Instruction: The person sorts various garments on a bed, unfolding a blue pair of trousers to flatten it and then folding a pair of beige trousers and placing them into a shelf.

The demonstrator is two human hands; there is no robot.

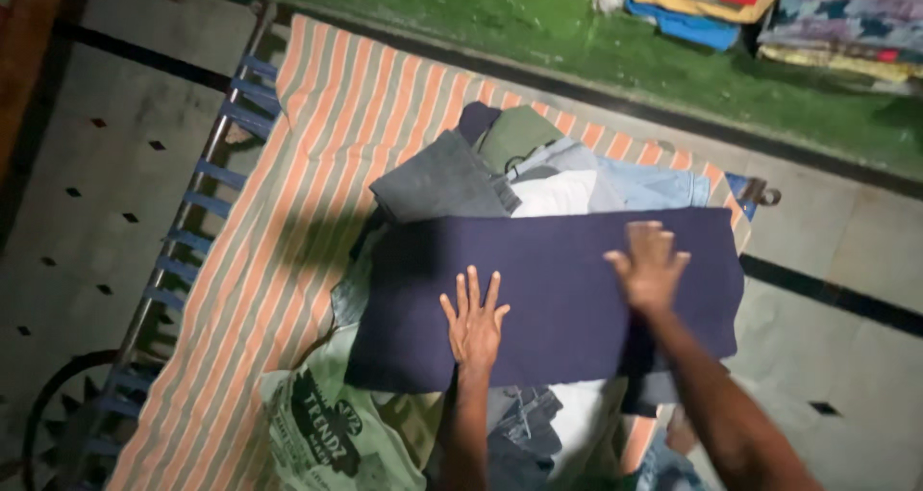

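Both hands lie flat, fingers spread, on a dark navy cloth (558, 289) that is laid out as a wide folded rectangle across a heap of clothes. The left hand (475, 320) presses the near middle of the cloth, palm down, grasping nothing. The right hand (649, 263) rests further right and a little farther away, close to the cloth's far edge, also open and flat with nothing gripped.

The cloth sits on a cot covered with an orange and grey striped sheet (317, 164); the cot's blue metal frame (226, 135) shows along the left side. Just beyond the cloth's far edge lie other garments: a dark grey folded piece (442, 178), an olive green one (514, 133), a white one (553, 195) and light blue jeans (644, 185). Under the cloth's near edge a pale green printed bag (327, 424) sticks out to the left, with more denim (524, 419) beside it.

The floor (106, 164) on the left is pale tile with small dark diamonds. Far right, on a green surface, stands a pile of folded coloured fabrics (711, 0).
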